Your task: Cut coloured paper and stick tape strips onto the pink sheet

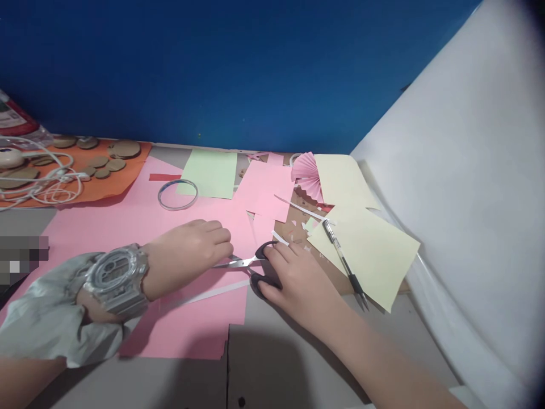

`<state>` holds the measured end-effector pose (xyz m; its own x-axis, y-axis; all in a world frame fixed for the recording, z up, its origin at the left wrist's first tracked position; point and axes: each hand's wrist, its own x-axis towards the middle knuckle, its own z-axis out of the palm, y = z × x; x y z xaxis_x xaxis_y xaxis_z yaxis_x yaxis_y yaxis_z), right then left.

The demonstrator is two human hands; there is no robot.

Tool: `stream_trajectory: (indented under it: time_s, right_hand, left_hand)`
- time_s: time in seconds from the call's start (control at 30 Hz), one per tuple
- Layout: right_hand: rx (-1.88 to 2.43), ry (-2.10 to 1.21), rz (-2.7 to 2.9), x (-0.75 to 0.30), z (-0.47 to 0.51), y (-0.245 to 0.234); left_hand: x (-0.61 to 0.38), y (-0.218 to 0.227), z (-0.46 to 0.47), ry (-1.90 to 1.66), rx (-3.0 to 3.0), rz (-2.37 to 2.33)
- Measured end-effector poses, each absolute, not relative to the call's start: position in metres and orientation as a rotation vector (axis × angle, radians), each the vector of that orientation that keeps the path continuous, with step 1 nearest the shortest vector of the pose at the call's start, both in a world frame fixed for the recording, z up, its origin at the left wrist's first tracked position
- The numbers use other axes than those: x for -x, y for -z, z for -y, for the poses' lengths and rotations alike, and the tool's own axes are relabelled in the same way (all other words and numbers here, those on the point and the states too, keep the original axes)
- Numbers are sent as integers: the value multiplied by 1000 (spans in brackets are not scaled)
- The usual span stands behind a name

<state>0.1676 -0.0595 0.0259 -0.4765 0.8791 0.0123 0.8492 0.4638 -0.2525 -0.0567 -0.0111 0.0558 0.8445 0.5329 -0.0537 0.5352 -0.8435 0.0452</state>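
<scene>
In the head view, my right hand (293, 278) grips scissors (244, 263) by their black loop handles, with the metal blades parted and pointing left. Close by the blade tips is my left hand (191, 250), its fingers curled closed; whatever they pinch is hidden beneath them. A watch and a pale scrunchie are on the left wrist. Both hands are over large pink paper (102, 227). A narrow white strip (213, 294) lies on the pink sheet just below the scissors.
Behind the hands lie a tape ring (177, 195), green paper (208, 173) and a pink folded fan (307, 175). Pale yellow sheets (374, 255) and a pen (344, 264) are at right. Orange paper (128, 184) holds cardboard pieces and white earphones (63, 176). A blue panel (255, 68) stands behind.
</scene>
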Motion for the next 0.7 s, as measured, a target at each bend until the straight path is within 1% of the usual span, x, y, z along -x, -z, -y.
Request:
stream_trajectory:
  time_s: [0.53, 0.7]
  right_hand:
    - [1543, -414, 2555, -169, 59, -26]
    - [1564, -379, 2567, -169, 59, -28]
  left_hand:
    - [62, -47, 3, -97, -2814, -867]
    - [62, -48, 2, -208, -2703, -929]
